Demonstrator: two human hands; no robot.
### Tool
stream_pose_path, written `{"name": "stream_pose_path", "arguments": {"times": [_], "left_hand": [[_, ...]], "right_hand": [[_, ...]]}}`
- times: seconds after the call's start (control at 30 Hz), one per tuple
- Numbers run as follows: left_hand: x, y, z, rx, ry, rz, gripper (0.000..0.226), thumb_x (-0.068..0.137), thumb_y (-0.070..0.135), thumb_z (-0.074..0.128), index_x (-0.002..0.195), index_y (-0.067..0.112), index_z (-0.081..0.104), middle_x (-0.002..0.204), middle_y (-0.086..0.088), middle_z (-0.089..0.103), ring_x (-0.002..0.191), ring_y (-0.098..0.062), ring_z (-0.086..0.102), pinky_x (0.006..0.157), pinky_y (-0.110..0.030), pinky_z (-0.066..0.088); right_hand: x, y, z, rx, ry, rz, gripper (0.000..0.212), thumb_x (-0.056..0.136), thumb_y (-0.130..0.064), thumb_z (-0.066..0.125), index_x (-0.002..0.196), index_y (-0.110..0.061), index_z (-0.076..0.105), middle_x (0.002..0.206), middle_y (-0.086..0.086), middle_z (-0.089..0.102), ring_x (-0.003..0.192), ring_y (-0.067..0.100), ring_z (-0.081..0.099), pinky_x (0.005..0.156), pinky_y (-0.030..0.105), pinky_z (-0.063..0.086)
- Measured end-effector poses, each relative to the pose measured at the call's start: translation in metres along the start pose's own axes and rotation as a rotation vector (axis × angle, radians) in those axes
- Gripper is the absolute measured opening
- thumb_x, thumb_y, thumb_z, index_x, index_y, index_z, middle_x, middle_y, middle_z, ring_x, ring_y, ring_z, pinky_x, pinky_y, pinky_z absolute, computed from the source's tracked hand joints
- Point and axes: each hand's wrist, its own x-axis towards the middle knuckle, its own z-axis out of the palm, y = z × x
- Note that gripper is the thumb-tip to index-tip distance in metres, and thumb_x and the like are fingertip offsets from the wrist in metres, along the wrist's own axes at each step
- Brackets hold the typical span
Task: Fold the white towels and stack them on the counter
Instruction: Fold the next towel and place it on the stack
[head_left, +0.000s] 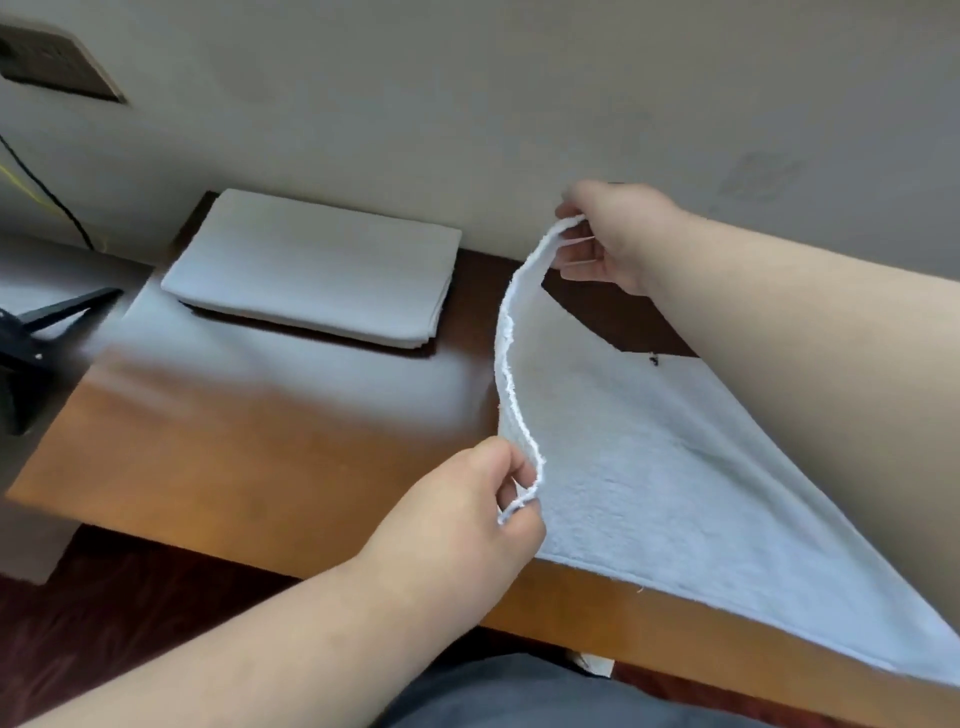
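Both hands have a pinch grip on one edge of a white towel (649, 467): the left hand (467, 514) holds the near corner between thumb and curled fingers, and the right hand (608, 239) holds the far corner the same way, close to the wall (519, 104). The edge between them is lifted off the bench (234, 457) and sags a little, running from near to far, so the towel's held side lies along the line between the two hands. The rest of the cloth slopes down to the right and lies flat on the bench under the right forearm, its near border close to the bench's front edge. Judging by this, the coming fold likely carries the lifted edge rightward over the resting part. A stack of folded towels (311, 275) sits well to the left, toward the wall, nearer the left hand.
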Motion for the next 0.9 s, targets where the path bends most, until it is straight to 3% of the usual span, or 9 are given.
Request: {"name": "stream_pose_path", "arguments": {"times": [0.07, 0.2, 0.33, 0.47, 0.57, 0.77, 0.83, 0.9], "left_hand": [[0.003, 0.025, 0.011, 0.005, -0.052, 0.087, 0.01, 0.083, 0.04, 0.054, 0.089, 0.044, 0.047, 0.086, 0.02, 0.055, 0.068, -0.002, 0.052, 0.052, -0.013, 0.038], [0.004, 0.075, 0.039, -0.004, -0.132, 0.214, 0.011, 0.085, 0.039, 0.055, 0.091, 0.043, 0.046, 0.083, 0.021, 0.054, 0.065, -0.004, 0.051, 0.053, -0.016, 0.041], [-0.003, 0.118, 0.074, -0.005, -0.186, 0.304, 0.011, 0.085, 0.039, 0.053, 0.09, 0.043, 0.044, 0.079, 0.021, 0.054, 0.061, -0.003, 0.049, 0.053, -0.015, 0.039], [-0.007, 0.149, 0.114, -0.028, -0.192, 0.285, 0.01, 0.082, 0.038, 0.051, 0.088, 0.043, 0.046, 0.073, 0.023, 0.055, 0.058, 0.001, 0.049, 0.048, -0.013, 0.035], [-0.007, 0.168, 0.147, -0.039, -0.204, 0.253, 0.01, 0.079, 0.037, 0.049, 0.089, 0.041, 0.047, 0.07, 0.021, 0.056, 0.055, 0.001, 0.049, 0.046, -0.013, 0.033], [0.012, 0.196, 0.206, -0.038, -0.207, 0.187, 0.006, 0.084, 0.036, 0.048, 0.086, 0.042, 0.046, 0.063, 0.017, 0.055, 0.046, -0.002, 0.046, 0.045, -0.02, 0.036], [0.02, 0.198, 0.207, -0.095, -0.118, 0.113, 0.005, 0.087, 0.035, 0.047, 0.084, 0.038, 0.046, 0.056, 0.013, 0.05, 0.044, -0.007, 0.045, 0.042, -0.022, 0.038], [0.022, 0.191, 0.196, -0.152, -0.004, 0.048, 0.005, 0.088, 0.032, 0.047, 0.083, 0.034, 0.047, 0.056, 0.007, 0.049, 0.054, -0.024, 0.055, 0.04, -0.02, 0.039]], "right_hand": [[-0.01, 0.006, -0.036, -0.037, 0.024, -0.032, 0.022, 0.091, -0.017, 0.059, 0.112, -0.013, 0.059, 0.1, 0.011, 0.066, 0.083, 0.027, 0.073, 0.064, 0.034, 0.061], [-0.033, 0.02, -0.106, 0.001, 0.094, -0.053, 0.019, 0.089, -0.002, 0.057, 0.099, -0.018, 0.057, 0.095, 0.007, 0.068, 0.074, 0.017, 0.074, 0.06, 0.034, 0.06], [-0.053, 0.041, -0.176, 0.062, 0.178, -0.071, 0.033, 0.089, -0.004, 0.061, 0.12, -0.015, 0.056, 0.115, 0.012, 0.066, 0.093, 0.024, 0.073, 0.06, 0.032, 0.058], [-0.066, 0.069, -0.234, 0.188, 0.212, -0.097, 0.024, 0.09, -0.004, 0.066, 0.108, -0.017, 0.057, 0.112, 0.013, 0.067, 0.085, 0.023, 0.072, 0.058, 0.029, 0.055], [-0.069, 0.091, -0.269, 0.257, 0.218, -0.086, 0.029, 0.091, -0.004, 0.065, 0.117, -0.012, 0.056, 0.11, 0.013, 0.066, 0.079, 0.021, 0.068, 0.055, 0.028, 0.053], [-0.063, 0.137, -0.326, 0.41, 0.297, -0.056, 0.041, 0.092, -0.002, 0.064, 0.131, -0.01, 0.051, 0.12, 0.014, 0.065, 0.104, 0.029, 0.068, 0.084, 0.045, 0.058], [-0.059, 0.146, -0.325, 0.455, 0.287, -0.033, 0.033, 0.092, -0.002, 0.064, 0.123, -0.012, 0.055, 0.111, 0.013, 0.068, 0.095, 0.028, 0.071, 0.076, 0.043, 0.06], [-0.054, 0.144, -0.31, 0.484, 0.259, -0.038, 0.029, 0.093, -0.003, 0.061, 0.119, -0.013, 0.057, 0.104, 0.011, 0.068, 0.086, 0.026, 0.071, 0.062, 0.035, 0.058]]}}
